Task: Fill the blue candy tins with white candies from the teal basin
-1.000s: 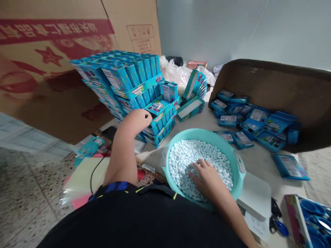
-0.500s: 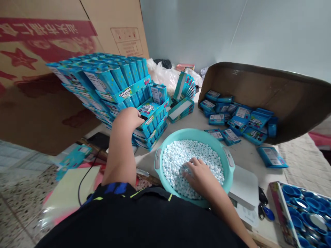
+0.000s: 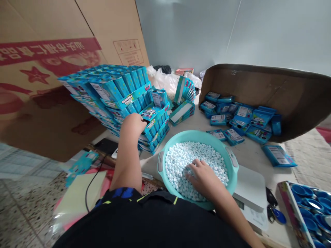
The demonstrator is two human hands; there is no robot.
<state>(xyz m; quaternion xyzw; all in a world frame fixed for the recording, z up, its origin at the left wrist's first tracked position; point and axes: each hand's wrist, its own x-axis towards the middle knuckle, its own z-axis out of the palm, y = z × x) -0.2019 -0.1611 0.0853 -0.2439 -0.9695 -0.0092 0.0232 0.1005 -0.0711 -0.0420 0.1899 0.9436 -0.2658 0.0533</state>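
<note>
My left hand (image 3: 133,124) is curled at the near-left end of an open display tray (image 3: 156,125) printed "Caramelo Macizo". Its fingertips touch or lie beside a small blue candy box (image 3: 150,113) lying flat there; most fingers are hidden, so what they grip is unclear. Another blue box (image 3: 159,98) stands upright just behind. In a turquoise basin (image 3: 165,141), my right hand (image 3: 201,175) rests palm down on small pale blue and white candies (image 3: 178,156). Its fingers are bent and slightly apart, the tips partly among the candies.
Stacked filled trays (image 3: 116,82) rise at left before a big carton (image 3: 108,20). Folded tray blanks (image 3: 182,112) lie behind the basin. A tipped carton (image 3: 292,89) holds several blue packets (image 3: 258,134). A white scale (image 3: 250,189), keys (image 3: 271,206) and a box of blue-rimmed pieces (image 3: 287,203) are right.
The view has shifted slightly, so the scene sits a little lower and further right. Both hands stay at the same places, the left at the tray and the right in the candies.
</note>
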